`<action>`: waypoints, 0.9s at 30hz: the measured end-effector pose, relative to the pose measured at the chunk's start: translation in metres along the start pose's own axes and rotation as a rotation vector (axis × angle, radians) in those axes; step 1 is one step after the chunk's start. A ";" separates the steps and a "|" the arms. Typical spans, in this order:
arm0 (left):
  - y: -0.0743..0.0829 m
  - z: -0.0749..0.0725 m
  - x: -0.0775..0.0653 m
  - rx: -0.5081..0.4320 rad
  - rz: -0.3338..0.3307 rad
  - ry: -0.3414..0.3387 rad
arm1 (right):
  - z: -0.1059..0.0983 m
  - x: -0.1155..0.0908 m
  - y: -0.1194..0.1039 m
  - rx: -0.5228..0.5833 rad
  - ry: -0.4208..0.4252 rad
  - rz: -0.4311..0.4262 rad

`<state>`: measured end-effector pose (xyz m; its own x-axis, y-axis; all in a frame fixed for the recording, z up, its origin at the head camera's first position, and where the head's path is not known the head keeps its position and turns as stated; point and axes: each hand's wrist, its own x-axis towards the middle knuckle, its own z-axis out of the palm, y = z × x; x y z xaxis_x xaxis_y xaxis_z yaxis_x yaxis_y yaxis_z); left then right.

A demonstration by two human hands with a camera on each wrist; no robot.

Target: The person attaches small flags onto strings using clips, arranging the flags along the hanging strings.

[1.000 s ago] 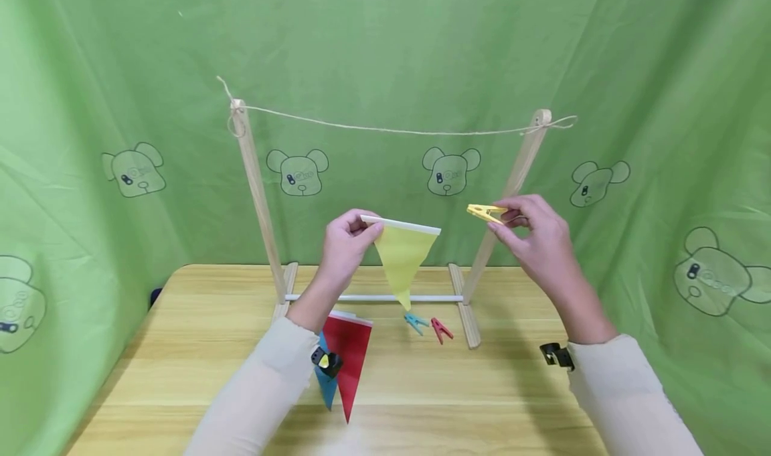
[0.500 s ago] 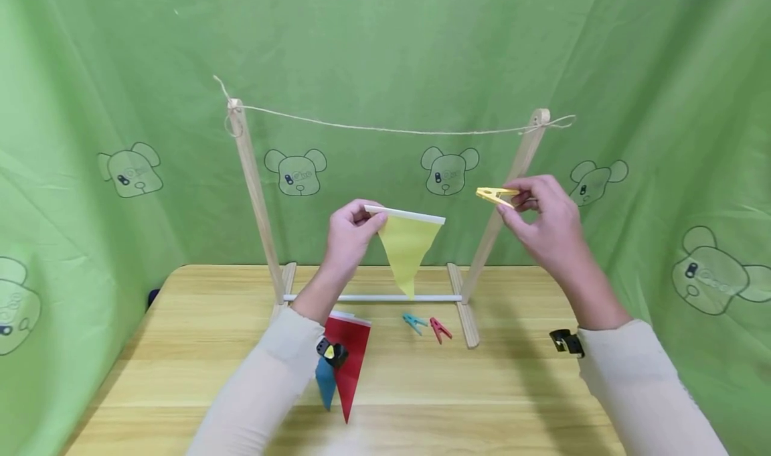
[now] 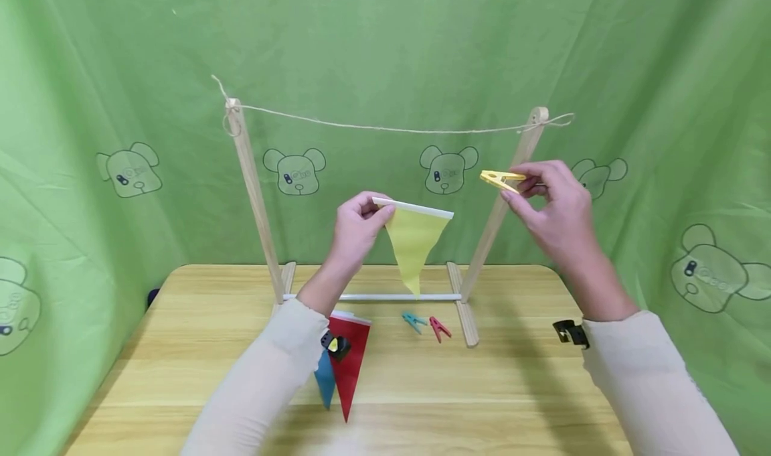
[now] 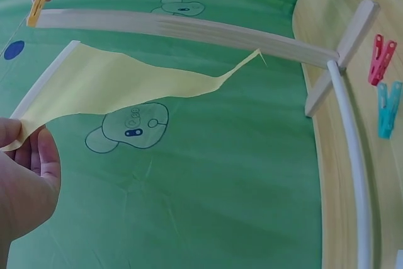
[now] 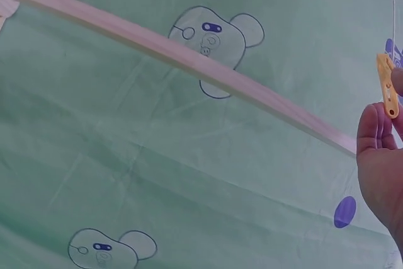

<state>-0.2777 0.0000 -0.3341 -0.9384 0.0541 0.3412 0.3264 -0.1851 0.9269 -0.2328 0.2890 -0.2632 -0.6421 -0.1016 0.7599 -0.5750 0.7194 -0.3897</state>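
The left hand (image 3: 361, 225) held one end of the white top edge of a yellow pennant (image 3: 415, 242) between thumb and fingers; the pennant hung point-down, right of and below those fingers. The right hand (image 3: 560, 205), higher up, pinched a yellow clothespin (image 3: 490, 176) by its handles, the clip end pointing left from the fingers. A string (image 3: 373, 128) ran above both sets of fingers, tied between two wooden posts, the right post (image 3: 489, 238) passing behind the clothespin. Below and to the right of the left fingers, a blue clothespin (image 3: 413, 321) and a red clothespin (image 3: 440, 329) lay side by side on the tabletop (image 3: 470, 402). Nearly straight below those fingers, a red pennant (image 3: 352, 355) partly covered a blue pennant (image 3: 325, 382).
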 end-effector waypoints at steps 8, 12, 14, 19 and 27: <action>0.006 0.008 0.003 -0.005 -0.014 0.003 | -0.008 0.011 -0.002 -0.019 0.054 -0.058; 0.008 0.014 0.006 -0.011 0.003 0.010 | -0.014 0.018 -0.003 -0.042 0.071 -0.094; 0.008 0.016 0.007 -0.016 0.001 0.020 | -0.017 0.021 -0.004 -0.045 0.072 -0.097; 0.008 0.022 0.009 -0.025 -0.016 0.042 | -0.023 0.029 -0.008 -0.059 0.064 -0.104; 0.016 0.033 0.014 -0.060 -0.003 0.045 | -0.031 0.040 -0.015 -0.088 0.014 -0.088</action>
<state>-0.2823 0.0300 -0.3096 -0.9439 0.0106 0.3301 0.3178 -0.2434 0.9164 -0.2343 0.2958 -0.2107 -0.5836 -0.1574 0.7967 -0.5816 0.7657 -0.2748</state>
